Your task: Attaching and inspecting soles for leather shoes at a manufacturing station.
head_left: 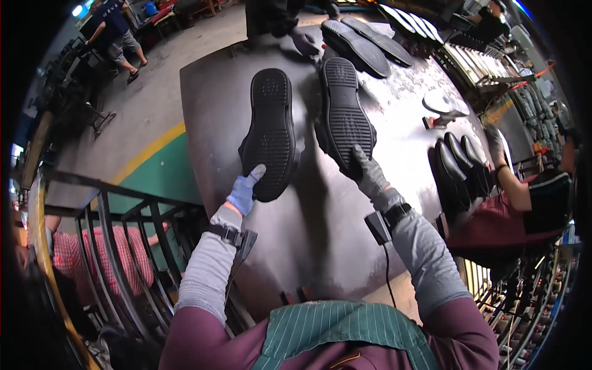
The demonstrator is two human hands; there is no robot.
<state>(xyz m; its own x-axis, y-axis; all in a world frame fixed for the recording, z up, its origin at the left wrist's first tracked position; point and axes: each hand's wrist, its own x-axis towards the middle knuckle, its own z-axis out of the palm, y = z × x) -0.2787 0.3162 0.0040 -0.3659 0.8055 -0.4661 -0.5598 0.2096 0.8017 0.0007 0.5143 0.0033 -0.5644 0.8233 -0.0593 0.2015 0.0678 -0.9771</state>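
My left hand, in a blue glove, is closed on the near end of a black shoe sole, thumb over its edge. My right hand, in a grey glove, grips the near end of another black shoe sole. Both soles point away from me side by side, ribbed tread facing up, with a narrow gap between them. Under them lies a metal table. The fingers beneath each sole are hidden.
A pair of dark soles lies at the table's far side, near a co-worker's gloved hand. Several black shoe parts stand at the right edge, beside another person's arm. A black metal rack stands left.
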